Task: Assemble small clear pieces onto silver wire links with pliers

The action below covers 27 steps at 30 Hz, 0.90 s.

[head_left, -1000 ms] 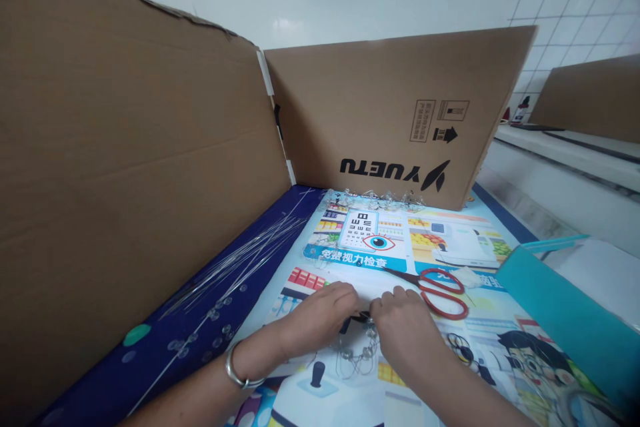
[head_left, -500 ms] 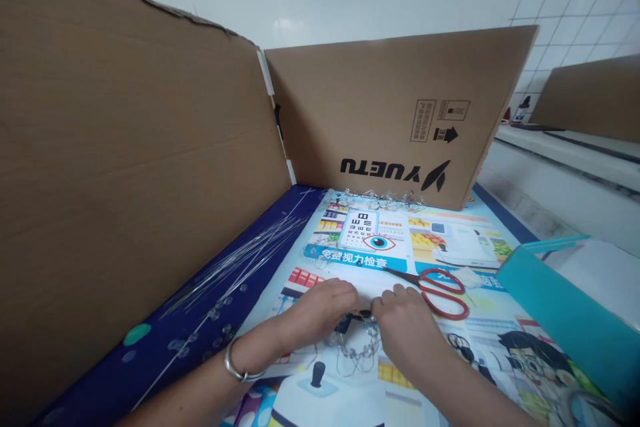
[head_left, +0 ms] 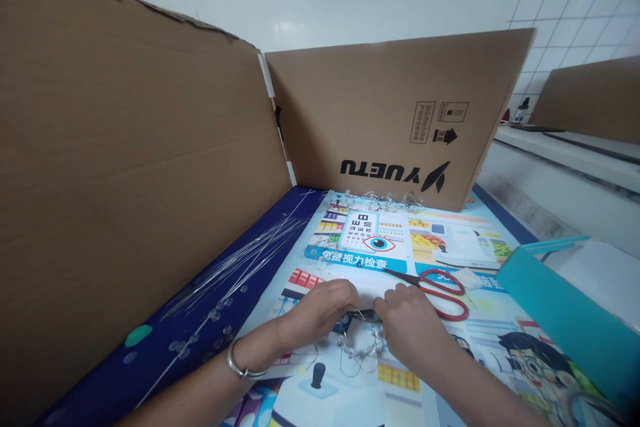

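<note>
The left hand (head_left: pixel 320 310) and right hand (head_left: pixel 413 328) meet low on the shiny picture mat (head_left: pixel 453 240). Their curled fingers pinch a thin bent wire (head_left: pixel 361 352) strung with clear round beads. Red-handled scissors (head_left: pixel 444 293) lie just beside, and rough brown cardboard (head_left: pixel 150 160) stands around.

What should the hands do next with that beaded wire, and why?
Probably draw the slack loops up toward the pinch. The left hand and right hand pinch the top of the beaded wire close together, while its loops with clear beads sag loose on the mat below. The red scissors lie just beyond the right hand.
</note>
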Each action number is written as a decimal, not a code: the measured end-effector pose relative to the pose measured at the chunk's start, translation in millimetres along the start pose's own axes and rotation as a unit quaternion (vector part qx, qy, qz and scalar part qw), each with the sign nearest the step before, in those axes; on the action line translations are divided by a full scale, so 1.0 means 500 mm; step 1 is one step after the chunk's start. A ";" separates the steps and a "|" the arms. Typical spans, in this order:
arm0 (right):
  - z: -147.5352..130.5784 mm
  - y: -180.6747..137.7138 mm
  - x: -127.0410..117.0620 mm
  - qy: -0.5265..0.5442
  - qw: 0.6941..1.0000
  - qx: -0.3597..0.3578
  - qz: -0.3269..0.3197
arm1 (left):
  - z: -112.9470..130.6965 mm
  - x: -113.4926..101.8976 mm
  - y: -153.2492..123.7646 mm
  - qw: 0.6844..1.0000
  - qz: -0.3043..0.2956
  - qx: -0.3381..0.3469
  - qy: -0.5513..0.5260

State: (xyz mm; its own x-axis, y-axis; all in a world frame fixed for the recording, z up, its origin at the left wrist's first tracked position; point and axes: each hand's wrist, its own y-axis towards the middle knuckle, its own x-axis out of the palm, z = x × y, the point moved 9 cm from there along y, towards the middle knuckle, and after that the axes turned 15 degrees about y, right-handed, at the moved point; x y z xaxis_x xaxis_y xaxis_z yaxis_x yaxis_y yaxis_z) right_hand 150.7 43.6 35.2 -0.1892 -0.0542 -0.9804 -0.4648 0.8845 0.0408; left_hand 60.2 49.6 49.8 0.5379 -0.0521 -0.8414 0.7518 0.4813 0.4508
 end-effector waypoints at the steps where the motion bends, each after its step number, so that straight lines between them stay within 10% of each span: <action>1: 0.001 0.000 0.000 0.003 1.000 -0.003 0.000 | 0.000 -0.001 -0.001 1.000 0.003 0.000 -0.003; 27: -0.001 -0.002 -0.008 0.007 1.000 -0.001 0.010 | 0.004 0.002 -0.005 1.000 0.020 0.008 -0.001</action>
State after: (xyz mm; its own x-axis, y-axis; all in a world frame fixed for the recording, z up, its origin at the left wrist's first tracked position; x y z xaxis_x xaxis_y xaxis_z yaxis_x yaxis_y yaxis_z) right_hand 151.4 42.6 39.2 -0.2100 -0.0427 -0.9768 -0.4633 0.8841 0.0609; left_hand 59.7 46.5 48.2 0.5686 -0.0354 -0.8218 0.7356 0.4690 0.4888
